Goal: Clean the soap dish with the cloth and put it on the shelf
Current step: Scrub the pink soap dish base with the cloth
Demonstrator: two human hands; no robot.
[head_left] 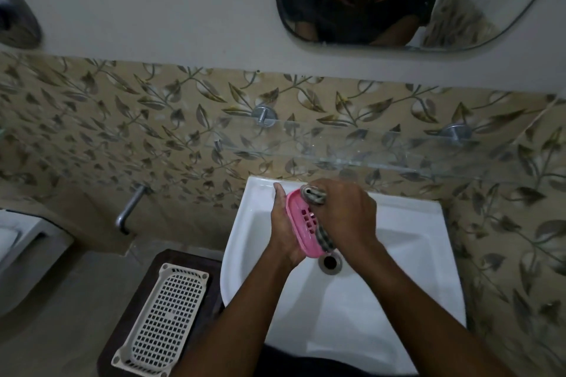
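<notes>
A pink oval soap dish (301, 220) with drain slots is held on edge over the white sink (398, 254). My left hand (283, 229) cups it from the left side. My right hand (346, 214) grips a grey checked cloth (312, 196) and presses it against the dish's inner face; a strip of cloth hangs down near the drain. A clear glass shelf (382, 156) on two metal brackets runs along the tiled wall just above the sink.
A wall tap (130, 208) sticks out left of the sink. Below it a white perforated tray (162, 321) lies on a dark stand. A mirror (413, 0) hangs above the shelf. The sink drain (330, 262) sits below my hands.
</notes>
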